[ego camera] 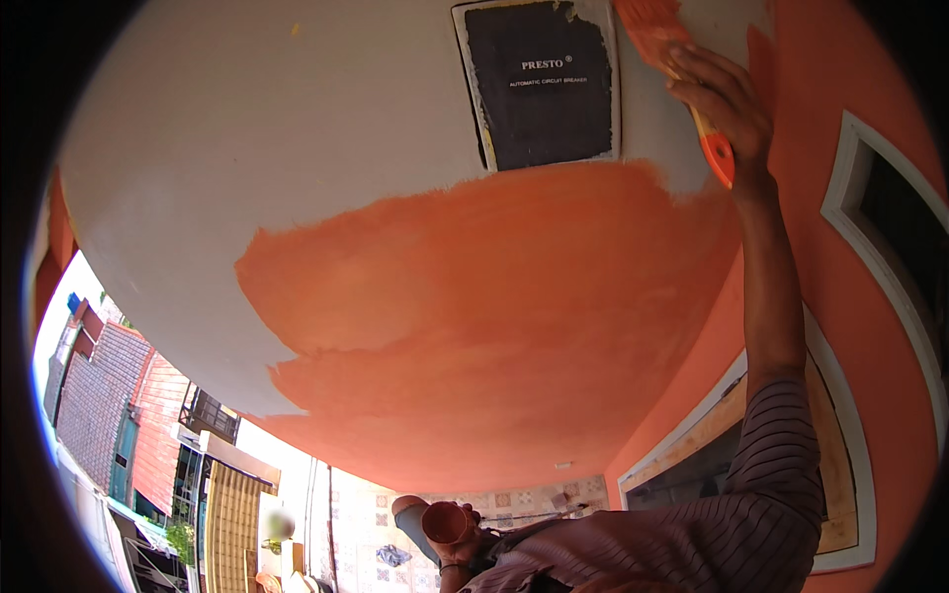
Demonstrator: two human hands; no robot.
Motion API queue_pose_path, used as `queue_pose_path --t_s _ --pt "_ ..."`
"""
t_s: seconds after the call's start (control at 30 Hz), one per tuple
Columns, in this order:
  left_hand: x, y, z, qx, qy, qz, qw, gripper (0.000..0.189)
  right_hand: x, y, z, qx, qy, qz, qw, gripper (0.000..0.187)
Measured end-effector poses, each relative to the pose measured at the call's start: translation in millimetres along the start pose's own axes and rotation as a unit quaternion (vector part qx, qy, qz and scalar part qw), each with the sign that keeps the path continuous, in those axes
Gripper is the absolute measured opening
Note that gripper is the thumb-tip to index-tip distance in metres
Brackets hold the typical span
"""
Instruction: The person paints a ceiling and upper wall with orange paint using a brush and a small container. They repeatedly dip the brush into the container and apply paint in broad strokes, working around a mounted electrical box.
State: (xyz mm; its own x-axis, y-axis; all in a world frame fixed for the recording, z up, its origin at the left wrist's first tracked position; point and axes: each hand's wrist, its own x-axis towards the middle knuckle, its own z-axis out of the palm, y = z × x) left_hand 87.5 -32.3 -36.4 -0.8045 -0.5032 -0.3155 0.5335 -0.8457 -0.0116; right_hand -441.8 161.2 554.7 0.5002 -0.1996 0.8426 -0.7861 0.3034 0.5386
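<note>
At the upper right, my right hand (730, 107) is closed around a flat paintbrush (717, 152) with a pale handle and an orange-red end. Its paint-covered bristles lie against the wall at the top edge, right of a dark circuit breaker panel (549, 93) marked Presto. Low in the picture, my left hand (454, 550) holds a small round cup (446, 523), reddish inside. Before me the wall is part wet-looking orange paint (474, 296) and part bare grey-white surface (259, 126). The orange reaches the panel's lower edge.
An adjoining orange wall (808, 148) meets this one at the right, with a white-framed opening (838, 185) and a wood-and-white door or window frame (838, 474). Below are patterned floor tiles (511, 504) and a crumpled plastic bag (393, 555). Buildings (104, 378) stand outside at the left.
</note>
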Motion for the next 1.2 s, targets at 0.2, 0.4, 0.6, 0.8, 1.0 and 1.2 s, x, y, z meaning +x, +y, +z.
queue_pose_path --t_s 0.2,0.4,0.6,0.8,1.0,1.2 --pt "0 1 -3 0.003 0.012 0.001 1.0 0.068 -14 -9 -4 0.001 -0.008 0.007 1.0 0.02" --pt "3 3 -4 0.03 -0.003 0.006 1.0 0.069 -30 -19 -5 0.002 -0.031 0.006 0.999 0.017" --pt "-1 -1 3 -0.008 -0.025 -0.01 1.0 0.069 -44 -36 -15 0.016 -0.052 0.013 0.998 0.015" --pt "-2 1 2 0.037 0.026 0.025 0.999 0.066 -52 -54 -33 0.054 -0.054 0.03 0.997 0.02" --pt "-1 1 0 0.014 0.046 0.016 0.999 0.065 -46 -48 -58 0.251 -0.025 0.243 0.937 0.018" --pt "0 -2 2 0.034 -0.003 0.0 0.999 0.067 -33 -28 -52 0.331 -0.152 0.318 0.876 0.024"
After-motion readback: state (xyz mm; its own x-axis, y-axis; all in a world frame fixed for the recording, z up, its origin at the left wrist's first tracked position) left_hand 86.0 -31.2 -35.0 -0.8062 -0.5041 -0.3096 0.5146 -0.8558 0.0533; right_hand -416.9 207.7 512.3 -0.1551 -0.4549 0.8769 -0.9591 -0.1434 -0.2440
